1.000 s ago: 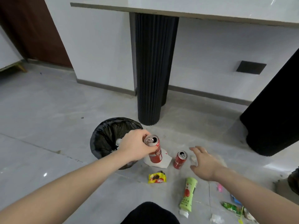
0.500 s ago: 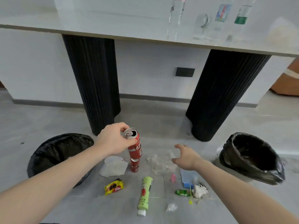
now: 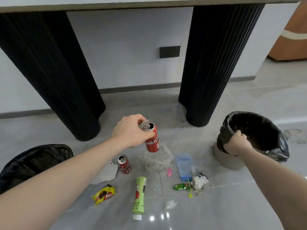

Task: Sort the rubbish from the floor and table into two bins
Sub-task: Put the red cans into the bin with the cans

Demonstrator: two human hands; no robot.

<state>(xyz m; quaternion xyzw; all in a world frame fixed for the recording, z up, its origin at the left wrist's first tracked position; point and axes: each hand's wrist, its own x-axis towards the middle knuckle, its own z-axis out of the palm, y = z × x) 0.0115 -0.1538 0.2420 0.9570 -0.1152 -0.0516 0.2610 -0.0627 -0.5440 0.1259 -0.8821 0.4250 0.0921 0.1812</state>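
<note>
My left hand (image 3: 130,131) grips a red drink can (image 3: 151,138) by its top, held in the air above the floor. My right hand (image 3: 236,143) grips the near rim of the right bin (image 3: 259,138), a grey bin lined with a black bag. A second black-lined bin (image 3: 33,165) stands at the left, partly behind my left forearm. On the floor between them lie another red can (image 3: 124,164), a green bottle (image 3: 139,196), a yellow wrapper (image 3: 104,195), a clear plastic bag (image 3: 157,160), a blue packet (image 3: 184,164) and a green wrapper (image 3: 181,186).
Two wide black ribbed table legs (image 3: 49,72) (image 3: 216,63) rise behind the litter, under a pale tabletop (image 3: 116,2). White paper (image 3: 106,173), crumpled tissues (image 3: 198,181), a small pink piece (image 3: 169,172) and a white scrap (image 3: 170,204) also lie on the grey tiled floor.
My view swung right from the left bin. My left hand carried the red can rightwards, and my right hand reached over and took hold of the right bin's rim.
</note>
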